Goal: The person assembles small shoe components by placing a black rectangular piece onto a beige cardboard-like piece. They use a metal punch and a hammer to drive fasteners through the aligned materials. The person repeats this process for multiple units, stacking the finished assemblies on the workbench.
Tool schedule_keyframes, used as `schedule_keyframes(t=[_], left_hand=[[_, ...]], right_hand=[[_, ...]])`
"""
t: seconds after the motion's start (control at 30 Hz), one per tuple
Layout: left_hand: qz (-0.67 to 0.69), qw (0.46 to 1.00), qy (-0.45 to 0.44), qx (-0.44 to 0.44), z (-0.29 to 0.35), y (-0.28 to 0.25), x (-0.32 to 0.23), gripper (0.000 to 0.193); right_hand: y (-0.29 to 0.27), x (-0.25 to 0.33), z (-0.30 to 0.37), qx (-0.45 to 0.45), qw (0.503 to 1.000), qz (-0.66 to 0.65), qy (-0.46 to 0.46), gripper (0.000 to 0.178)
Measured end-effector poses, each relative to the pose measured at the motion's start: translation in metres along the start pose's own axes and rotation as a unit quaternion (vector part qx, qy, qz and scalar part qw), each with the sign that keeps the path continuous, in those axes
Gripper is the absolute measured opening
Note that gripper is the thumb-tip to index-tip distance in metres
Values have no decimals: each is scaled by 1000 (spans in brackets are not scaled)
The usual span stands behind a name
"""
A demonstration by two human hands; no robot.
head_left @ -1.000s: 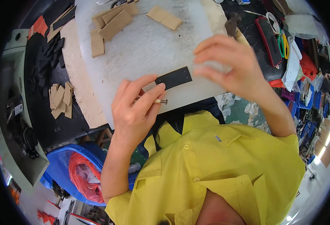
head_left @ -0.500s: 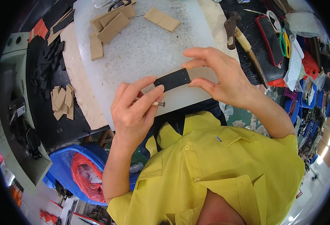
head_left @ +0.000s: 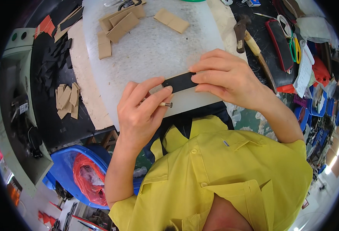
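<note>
A black rectangular strip (head_left: 180, 82), edged with tan along its far side, is held level between both hands above the white board. My left hand (head_left: 138, 107) pinches its left end between thumb and fingers. Tucked in that same hand is a slim punch-like tool (head_left: 166, 104), its metal tip poking out below the thumb. My right hand (head_left: 231, 77) is closed over the strip's right end, thumb beneath and fingers on top. Farther off on the board lie several folded tan pieces (head_left: 124, 27) and a single tan piece (head_left: 172, 20).
On the left are a pile of black strips (head_left: 53, 65) and a stack of small tan pieces (head_left: 64, 101). A hammer (head_left: 260, 57), a red-cased phone (head_left: 279, 45) and scissors (head_left: 296, 50) lie at right. A blue tub (head_left: 63, 169) stands below left.
My right hand has shifted from a wide pinch at the strip's end to a closer grip, fingers now over its right end. The left hand keeps its hold.
</note>
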State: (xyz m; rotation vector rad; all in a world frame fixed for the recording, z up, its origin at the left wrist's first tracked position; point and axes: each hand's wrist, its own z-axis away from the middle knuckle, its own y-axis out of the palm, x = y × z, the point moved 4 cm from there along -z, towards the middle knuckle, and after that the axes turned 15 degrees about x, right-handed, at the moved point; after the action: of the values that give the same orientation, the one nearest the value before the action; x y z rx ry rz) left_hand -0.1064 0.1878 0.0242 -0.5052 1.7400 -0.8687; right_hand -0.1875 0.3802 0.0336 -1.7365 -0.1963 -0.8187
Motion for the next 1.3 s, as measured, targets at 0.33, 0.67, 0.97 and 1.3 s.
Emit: schedule_keyframes(t=[0.33, 0.67, 0.97, 1.3], left_hand=[[13, 999, 28, 12, -6, -4, 3, 23], [13, 1000, 5, 23, -1, -2, 1, 22], [684, 667, -196, -219, 17, -44, 45, 27], [484, 856, -141, -114, -36, -5, -10, 15]], right_hand=[[4, -1, -4, 6, 998, 64, -8, 19], [6, 2, -1, 4, 995, 91, -40, 15], [3, 3, -1, 5, 993, 107, -49, 15], [2, 5, -1, 6, 994, 105, -36, 14]])
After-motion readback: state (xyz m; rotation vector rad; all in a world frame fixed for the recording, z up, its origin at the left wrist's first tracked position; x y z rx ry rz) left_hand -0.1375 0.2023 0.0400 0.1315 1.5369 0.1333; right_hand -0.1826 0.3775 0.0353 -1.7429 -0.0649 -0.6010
